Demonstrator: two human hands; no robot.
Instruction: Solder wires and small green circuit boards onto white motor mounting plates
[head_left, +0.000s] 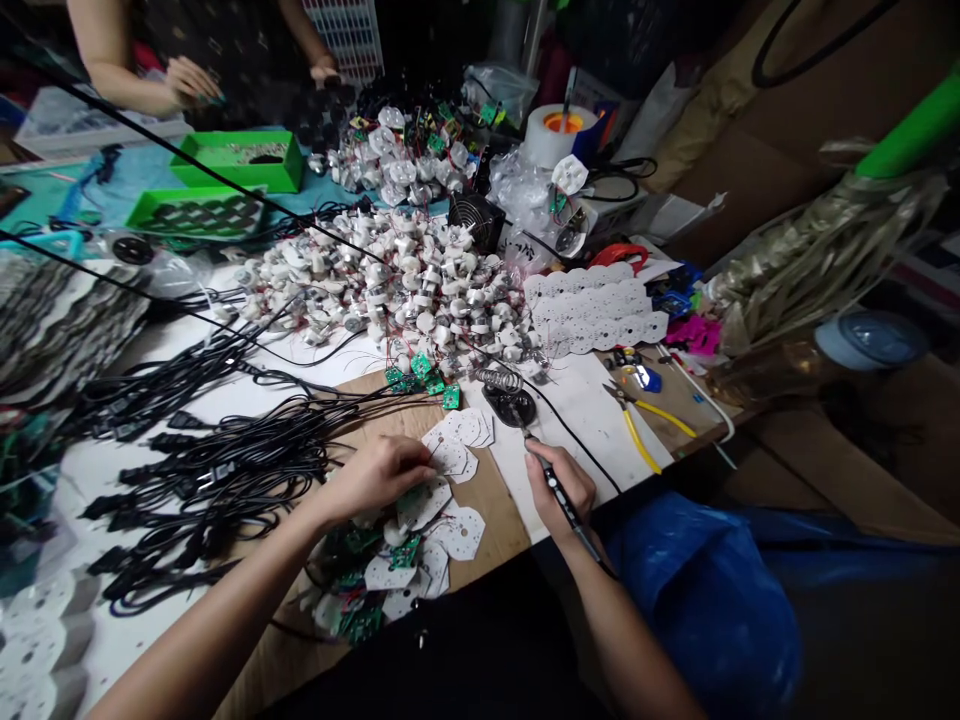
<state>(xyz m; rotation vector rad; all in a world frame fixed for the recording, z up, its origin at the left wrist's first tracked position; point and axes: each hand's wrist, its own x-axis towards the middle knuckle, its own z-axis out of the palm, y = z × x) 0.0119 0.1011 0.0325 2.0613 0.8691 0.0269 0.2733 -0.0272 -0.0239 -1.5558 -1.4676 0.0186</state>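
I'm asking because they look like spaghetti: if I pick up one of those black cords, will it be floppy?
Probably floppy: the cords curve and loop. One might snag its neighbours, since they cross in a heap. Its plug would likely feel like the heavier end, being thicker.

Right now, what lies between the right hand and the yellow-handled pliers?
In the head view, a black cable crosses the white surface there.

This is an electronics workshop; the worktop is crowded with black power cords, little green circuit boards and a big heap of small white parts; there are a soldering iron and yellow-handled pliers too; another person is across from them.
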